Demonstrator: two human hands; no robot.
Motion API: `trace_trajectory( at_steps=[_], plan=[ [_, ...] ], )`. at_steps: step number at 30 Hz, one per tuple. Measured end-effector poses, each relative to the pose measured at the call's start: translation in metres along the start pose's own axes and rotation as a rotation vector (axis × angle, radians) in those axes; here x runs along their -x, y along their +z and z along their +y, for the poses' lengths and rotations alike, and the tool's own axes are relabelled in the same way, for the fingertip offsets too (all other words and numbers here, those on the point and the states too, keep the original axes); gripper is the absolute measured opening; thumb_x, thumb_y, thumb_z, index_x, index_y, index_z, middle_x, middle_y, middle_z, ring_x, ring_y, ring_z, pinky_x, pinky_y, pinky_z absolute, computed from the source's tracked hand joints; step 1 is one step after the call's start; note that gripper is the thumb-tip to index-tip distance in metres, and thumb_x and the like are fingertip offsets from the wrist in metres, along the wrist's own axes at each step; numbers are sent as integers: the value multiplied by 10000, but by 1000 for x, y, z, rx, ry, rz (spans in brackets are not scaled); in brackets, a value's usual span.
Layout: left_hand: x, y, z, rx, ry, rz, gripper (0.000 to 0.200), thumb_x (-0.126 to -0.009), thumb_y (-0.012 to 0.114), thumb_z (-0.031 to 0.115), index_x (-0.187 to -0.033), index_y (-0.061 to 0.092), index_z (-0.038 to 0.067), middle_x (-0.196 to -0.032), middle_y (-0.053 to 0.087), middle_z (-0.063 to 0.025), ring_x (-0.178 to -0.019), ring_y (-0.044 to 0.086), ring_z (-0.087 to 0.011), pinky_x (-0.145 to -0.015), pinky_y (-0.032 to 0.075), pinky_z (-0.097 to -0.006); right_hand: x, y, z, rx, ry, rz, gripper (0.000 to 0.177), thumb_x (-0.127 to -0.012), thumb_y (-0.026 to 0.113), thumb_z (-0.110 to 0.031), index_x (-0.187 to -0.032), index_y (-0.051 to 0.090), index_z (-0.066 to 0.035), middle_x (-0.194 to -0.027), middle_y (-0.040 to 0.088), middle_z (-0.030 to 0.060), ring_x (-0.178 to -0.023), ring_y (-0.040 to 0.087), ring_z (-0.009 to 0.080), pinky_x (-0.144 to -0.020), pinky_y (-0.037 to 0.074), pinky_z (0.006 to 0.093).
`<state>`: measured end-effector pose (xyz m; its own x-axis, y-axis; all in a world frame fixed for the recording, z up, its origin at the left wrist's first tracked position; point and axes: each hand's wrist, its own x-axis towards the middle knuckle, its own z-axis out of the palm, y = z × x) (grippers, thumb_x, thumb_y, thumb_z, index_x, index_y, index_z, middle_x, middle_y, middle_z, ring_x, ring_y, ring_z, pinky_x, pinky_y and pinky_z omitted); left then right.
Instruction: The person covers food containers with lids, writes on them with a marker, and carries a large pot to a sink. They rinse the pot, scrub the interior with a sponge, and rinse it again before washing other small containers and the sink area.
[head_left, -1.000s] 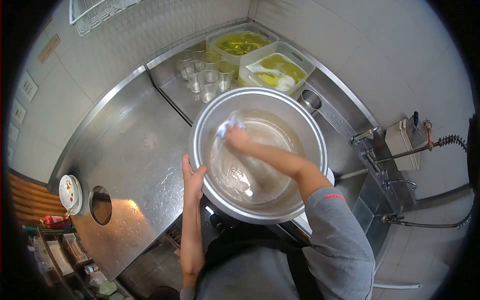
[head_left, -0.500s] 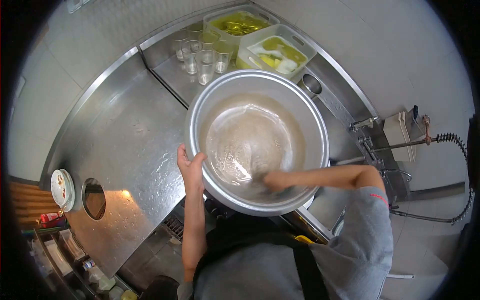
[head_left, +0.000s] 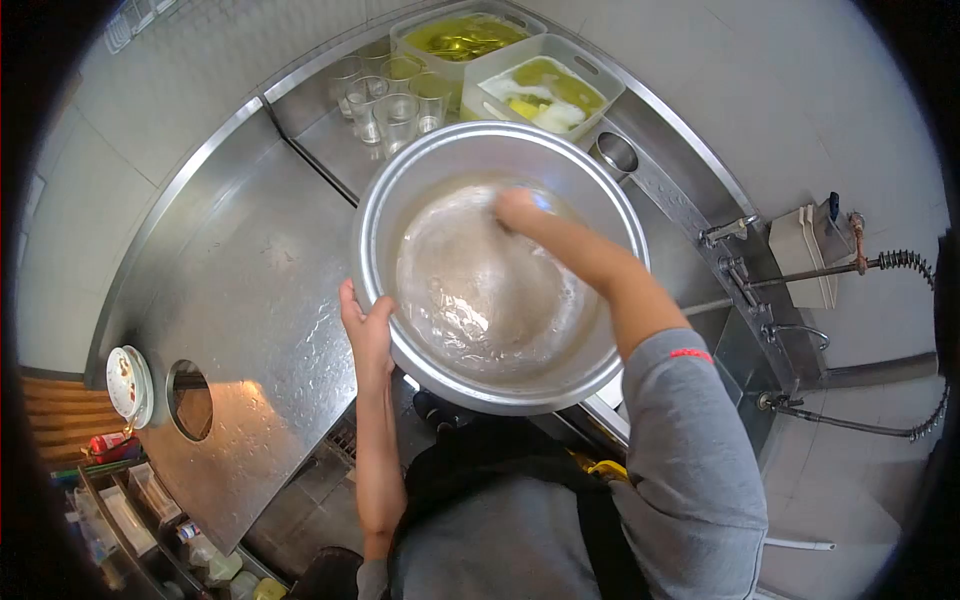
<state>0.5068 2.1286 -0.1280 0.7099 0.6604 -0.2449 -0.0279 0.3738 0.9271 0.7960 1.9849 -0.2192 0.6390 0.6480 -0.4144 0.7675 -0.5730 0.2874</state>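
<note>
A large round metal basin, with cloudy water in its bottom, is tilted toward me at the middle of the view. My left hand grips its rim on the near left side, thumb over the edge and fingers outside. Inside the basin, my right hand is at the far part of the wall, closed and blurred by motion. A greyish smear shows by its fingers; what it holds cannot be made out.
Behind the basin stand several clear glasses, a tub of yellowish liquid and a foamy tub. A metal cup is nearby. Taps and a spray hose line the right. Stacked plates sit left, beside a round counter hole.
My right hand has swept from the near right of the basin to its far side. The left hand keeps its hold on the rim. The basin appears slightly further up and left.
</note>
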Motion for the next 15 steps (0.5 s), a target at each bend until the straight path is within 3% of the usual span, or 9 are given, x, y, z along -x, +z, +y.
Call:
trace_trajectory(
  at_steps=[4,5,6,7,8,9,11,14,15],
  plan=[
    [-2,0,-8,23,76,47,377,-648,479,-68,-1015,432,2,-912,524,-85,-792,526,-151,-718,431,-265,82,84,46,28,-118,-137,169,-735,586,-180,-861,659,-94,-926,631,82,-865,609,246,-681,490,376],
    [-2,-1,-9,10,78,53,370,-646,481,-68,-1007,438,2,-906,526,-82,-791,526,-149,-723,429,-263,121,57,29,-35,-132,-299,193,-712,605,-181,-859,652,-66,-926,629,101,-867,607,249,-672,491,395],
    [-3,0,-9,1,86,60,364,-644,483,-69,-999,443,1,-901,527,-79,-789,525,-147,-728,427,-261,145,56,18,-103,-361,-341,223,-698,606,-174,-864,639,-29,-897,630,138,-834,615,250,-654,493,393],
    [-5,0,-11,13,94,63,361,-649,489,-66,-1000,442,3,-897,529,-78,-790,526,-147,-727,428,-263,156,58,-5,-258,-334,-514,218,-670,578,-199,-815,661,-59,-802,629,165,-728,622,255,-623,485,395],
    [-6,-1,-14,20,100,63,358,-654,495,-63,-1002,441,5,-894,532,-77,-791,526,-147,-727,428,-265,183,20,-35,-373,-307,-526,247,-675,540,-217,-802,657,-41,-765,623,185,-715,615,292,-627,481,416],
    [-6,-1,-14,26,106,62,356,-659,501,-61,-1003,439,7,-891,534,-76,-793,527,-147,-726,429,-266,174,73,-66,-569,-508,-259,261,-708,566,-241,-751,647,4,-741,607,232,-694,610,327,-610,482,413],
    [0,2,-6,43,91,43,342,-687,527,-43,-1013,438,10,-905,540,-79,-808,529,-150,-731,429,-270,179,2,-129,-851,-337,-291,387,-769,515,-300,-903,595,53,-862,595,254,-815,588,359,-732,449,441],
    [3,5,1,61,45,8,329,-728,563,-3,-1030,433,16,-933,547,-85,-830,531,-152,-739,428,-275,111,-49,-194,-1461,-114,131,451,-847,433,-338,-1087,505,38,-1073,529,260,-1024,505,345,-854,378,396],
    [4,4,3,64,23,-3,327,-742,575,13,-1036,432,17,-943,548,-88,-837,532,-153,-742,427,-276,63,-47,-209,-1722,185,168,466,-871,403,-361,-1119,489,24,-1157,487,239,-1100,451,328,-887,348,409]
  ],
)
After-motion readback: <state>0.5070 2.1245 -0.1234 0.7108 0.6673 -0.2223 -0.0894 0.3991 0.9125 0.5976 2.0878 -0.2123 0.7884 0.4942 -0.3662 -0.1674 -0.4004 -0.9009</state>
